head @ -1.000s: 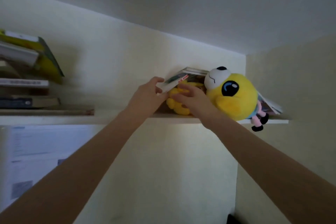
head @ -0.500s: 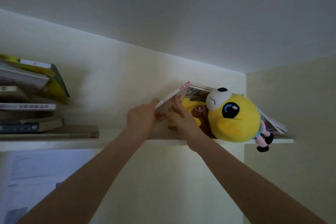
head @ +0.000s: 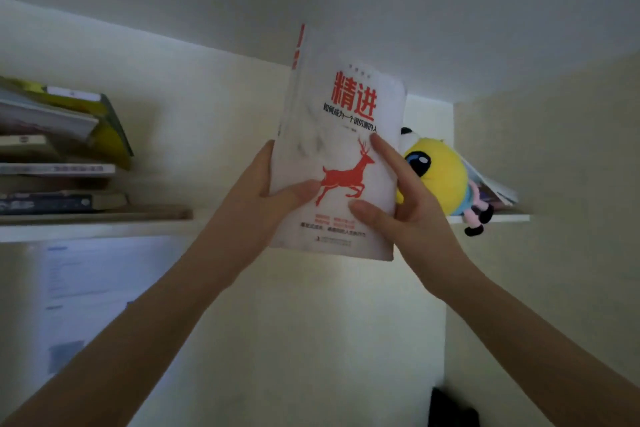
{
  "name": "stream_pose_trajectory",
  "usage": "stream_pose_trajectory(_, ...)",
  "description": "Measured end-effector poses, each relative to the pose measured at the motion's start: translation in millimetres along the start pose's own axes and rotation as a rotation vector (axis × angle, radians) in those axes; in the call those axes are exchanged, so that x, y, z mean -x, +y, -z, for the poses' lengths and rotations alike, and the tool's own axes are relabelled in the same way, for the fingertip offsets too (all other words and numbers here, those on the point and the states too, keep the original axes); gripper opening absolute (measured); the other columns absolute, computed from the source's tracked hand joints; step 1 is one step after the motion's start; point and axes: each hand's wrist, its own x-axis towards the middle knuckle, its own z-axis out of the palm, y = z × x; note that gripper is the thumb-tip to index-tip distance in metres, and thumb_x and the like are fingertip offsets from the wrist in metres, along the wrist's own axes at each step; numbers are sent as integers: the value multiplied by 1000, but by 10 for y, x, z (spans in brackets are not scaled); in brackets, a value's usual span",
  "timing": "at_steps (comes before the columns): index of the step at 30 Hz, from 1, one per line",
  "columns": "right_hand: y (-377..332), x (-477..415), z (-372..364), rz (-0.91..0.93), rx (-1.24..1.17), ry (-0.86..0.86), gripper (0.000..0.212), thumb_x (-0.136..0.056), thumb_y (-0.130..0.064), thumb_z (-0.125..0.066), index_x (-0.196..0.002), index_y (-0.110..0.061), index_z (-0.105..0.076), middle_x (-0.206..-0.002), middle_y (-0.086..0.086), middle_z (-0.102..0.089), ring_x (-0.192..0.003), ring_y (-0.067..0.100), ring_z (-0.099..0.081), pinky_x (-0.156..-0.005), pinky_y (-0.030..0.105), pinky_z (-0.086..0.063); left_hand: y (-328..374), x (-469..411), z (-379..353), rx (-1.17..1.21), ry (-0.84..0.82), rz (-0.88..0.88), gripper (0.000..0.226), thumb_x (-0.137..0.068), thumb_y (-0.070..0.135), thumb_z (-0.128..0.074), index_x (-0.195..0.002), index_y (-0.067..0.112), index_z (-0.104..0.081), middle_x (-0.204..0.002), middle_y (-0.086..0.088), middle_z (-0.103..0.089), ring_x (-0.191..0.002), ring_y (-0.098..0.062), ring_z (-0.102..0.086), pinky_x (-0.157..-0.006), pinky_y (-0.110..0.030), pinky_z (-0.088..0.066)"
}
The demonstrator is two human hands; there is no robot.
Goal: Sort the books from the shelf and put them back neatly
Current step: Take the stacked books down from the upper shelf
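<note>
Shelf [head: 104, 230] part hidden by white book [head: 329, 152]; left hand [head: 258, 199], right hand [head: 412, 215] grip it; plush toy [head: 441, 172] maybe touching.

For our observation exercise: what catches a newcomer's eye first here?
A white book with red title and red deer, held upright mid-frame by the left hand and right hand. Behind it, right, a yellow plush toy rests on the shelf; a book pile lies far left.

I see a dim, soft-lit frame, brightest along the upper ceiling edge; corners curve, and everything looks slightly blurred.
</note>
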Motion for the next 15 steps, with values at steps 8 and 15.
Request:
stream_pose_trajectory(8, 488, 1841, 698, -507, -34, 171, 69, -81, 5, -65, -136, -33, -46, -129, -7, -61, -109, 19, -65, -78, 35, -58, -1032, 1225, -1081, 161, -301, 372, 35, -80, 33, -64, -110, 43, -50, -99, 27, -68, -87, 1, -68, -68, -17, -56)
stream_pose_trajectory(15, 1542, 3485, 1257, -1079, 152, 309, 66, -76, -14, -77, -132, -33, -46, -134, -4, -52, -101, 5, -64, -84, 26, -56, -2521, 2263, -2217, 59, -588, 849, 40, -83, 29, -72, -119, 22, -56, -100, 11, -71, -83, -1, -69, -69, -18, -56)
